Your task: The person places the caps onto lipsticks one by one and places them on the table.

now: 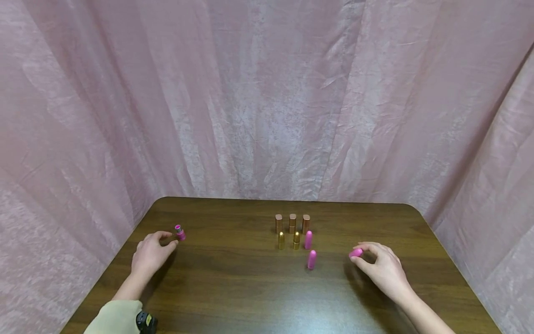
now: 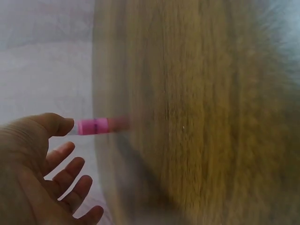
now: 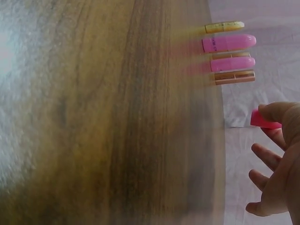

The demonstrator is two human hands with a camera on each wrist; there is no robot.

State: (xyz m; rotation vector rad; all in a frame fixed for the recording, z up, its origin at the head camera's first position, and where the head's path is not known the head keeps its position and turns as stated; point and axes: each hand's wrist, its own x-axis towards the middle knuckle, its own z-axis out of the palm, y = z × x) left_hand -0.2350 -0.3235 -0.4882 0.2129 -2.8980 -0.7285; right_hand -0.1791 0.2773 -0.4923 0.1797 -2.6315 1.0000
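Observation:
On the left of the table, an uncapped pink lipstick (image 1: 180,233) stands upright, its silver collar bare. My left hand (image 1: 151,253) is right beside it, thumb and fingers parted. In the left wrist view the thumb tip is at the lipstick's (image 2: 93,126) silver end; whether it touches, I cannot tell. Over the right side, my right hand (image 1: 385,269) pinches a pink lipstick cap (image 1: 356,253) between thumb and index finger, above the wood. The right wrist view shows the same cap (image 3: 258,119), partly covered by the thumb, with the other fingers loosely spread.
Between the hands stand two closed pink lipsticks (image 1: 311,260), two gold lipsticks (image 1: 296,240) and three copper-coloured lipsticks (image 1: 293,223) in a back row. The brown wooden table (image 1: 233,287) ends at a pink curtain (image 1: 267,116). A dark wrist device (image 1: 146,321) sits at the left sleeve.

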